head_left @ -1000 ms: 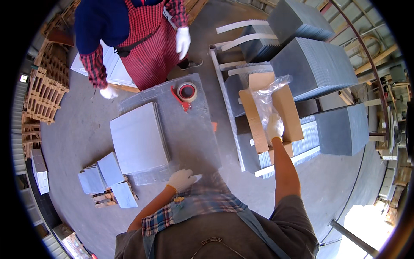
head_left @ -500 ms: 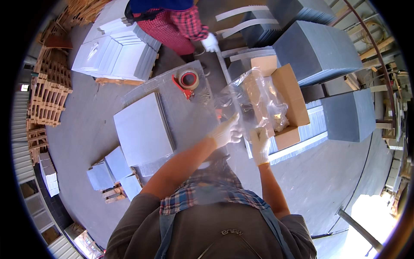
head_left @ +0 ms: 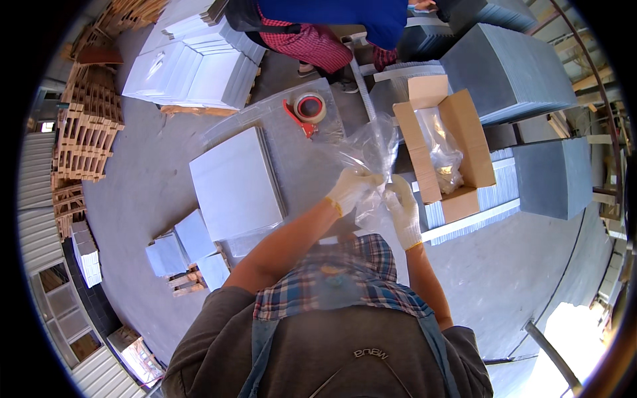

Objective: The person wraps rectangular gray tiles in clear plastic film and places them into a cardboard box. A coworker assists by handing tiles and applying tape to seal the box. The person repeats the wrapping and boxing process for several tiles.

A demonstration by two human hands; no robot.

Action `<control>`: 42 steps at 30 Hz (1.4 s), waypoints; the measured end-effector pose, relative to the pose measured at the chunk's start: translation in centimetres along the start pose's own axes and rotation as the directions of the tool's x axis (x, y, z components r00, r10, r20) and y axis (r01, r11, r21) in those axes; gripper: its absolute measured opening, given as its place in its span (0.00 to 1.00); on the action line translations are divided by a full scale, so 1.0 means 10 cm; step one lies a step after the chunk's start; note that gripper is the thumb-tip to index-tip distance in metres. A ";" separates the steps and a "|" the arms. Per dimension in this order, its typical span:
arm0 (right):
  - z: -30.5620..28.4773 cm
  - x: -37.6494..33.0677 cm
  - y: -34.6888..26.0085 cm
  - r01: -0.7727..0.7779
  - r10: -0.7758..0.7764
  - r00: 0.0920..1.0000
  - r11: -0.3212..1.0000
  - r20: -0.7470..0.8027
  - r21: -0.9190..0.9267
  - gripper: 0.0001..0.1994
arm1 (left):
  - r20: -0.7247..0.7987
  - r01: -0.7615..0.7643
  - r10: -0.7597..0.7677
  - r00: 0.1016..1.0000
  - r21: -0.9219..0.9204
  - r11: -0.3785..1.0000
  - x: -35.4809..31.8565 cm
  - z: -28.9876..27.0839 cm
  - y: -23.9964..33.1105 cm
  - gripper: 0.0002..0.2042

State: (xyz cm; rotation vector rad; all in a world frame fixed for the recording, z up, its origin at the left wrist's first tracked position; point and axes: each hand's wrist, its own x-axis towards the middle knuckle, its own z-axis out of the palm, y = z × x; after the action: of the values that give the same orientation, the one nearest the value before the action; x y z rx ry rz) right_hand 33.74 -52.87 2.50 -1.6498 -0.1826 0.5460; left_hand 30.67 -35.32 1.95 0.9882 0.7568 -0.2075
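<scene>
Pinches thin, clear plastic bag [head_left: 381,144] in white-gloved left fingers [head_left: 364,175] and white-gloved right fingers [head_left: 397,191], best gripped lightly against tearing.

Wooden pallets [head_left: 85,136] stacked high, far left. White panel stacks [head_left: 162,73] upper left, on a wooden base [head_left: 199,111]. Few pale panels [head_left: 196,235] lower left, on a small pallet [head_left: 188,282]. Big grey sheet stacks [head_left: 504,73] on right. Co-worker [head_left: 338,16] in blue top, red checked apron, top edge, partly cropped. Grey pole [head_left: 553,356] lower right, by bright patch.
</scene>
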 end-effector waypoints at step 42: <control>-2.30 1.32 0.15 0.387 -0.015 0.730 0.833 -0.684 0.395 0.07 | -0.419 0.203 0.028 0.908 0.497 0.844 -0.40 -1.39 -0.24 0.20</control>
State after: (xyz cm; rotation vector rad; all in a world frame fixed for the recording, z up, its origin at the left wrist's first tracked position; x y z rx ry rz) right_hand 55.34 -68.00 -0.80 -1.1694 0.2885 -0.1938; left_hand 19.87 -25.99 -1.53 1.5598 1.1729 -0.3053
